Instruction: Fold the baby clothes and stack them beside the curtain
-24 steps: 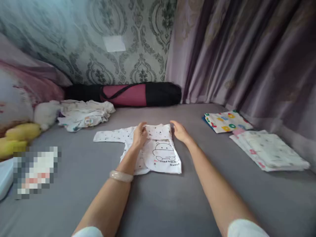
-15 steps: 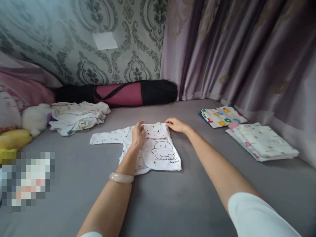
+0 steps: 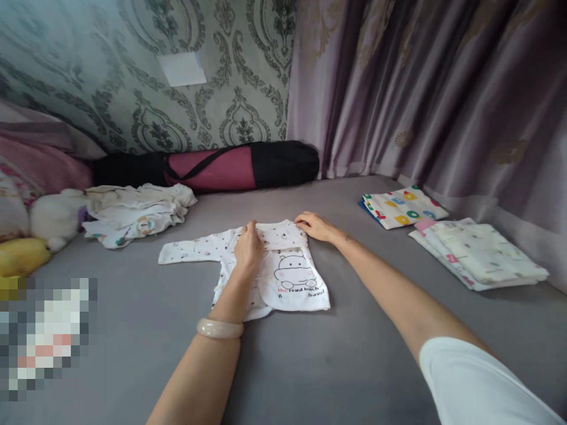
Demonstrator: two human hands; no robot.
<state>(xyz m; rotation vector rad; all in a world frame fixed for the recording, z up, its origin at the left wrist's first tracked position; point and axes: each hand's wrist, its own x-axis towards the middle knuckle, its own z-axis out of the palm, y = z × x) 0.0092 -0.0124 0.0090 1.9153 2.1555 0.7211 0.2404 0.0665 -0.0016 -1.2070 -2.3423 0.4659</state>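
A white baby shirt [image 3: 290, 298] lies flat on the grey bed sheet [image 3: 349, 348], with small prints and a hippo drawing on its front. One sleeve stretches out to the left; the other is folded across the top of the chest. My left hand [image 3: 249, 247] is closed on the shirt near the neckline, its fingertips partly hidden behind the hand. At the upper right corner of the folded sleeve, my right hand [image 3: 315, 226] pinches the cloth between thumb and fingers.
Folded baby clothes [image 3: 487, 254] and a folded letter-print cloth [image 3: 403, 208] lie at the right. Crumpled white clothes [image 3: 137, 212] rest at the back left beside a white plush toy [image 3: 57, 218] and a yellow plush [image 3: 22, 257]. A long black-and-maroon bag [image 3: 212, 168] lies along the wall.
Both hands stay at nearly the same places on the shirt. My left hand's fingers have come down closer to the cloth. The view has shifted slightly.
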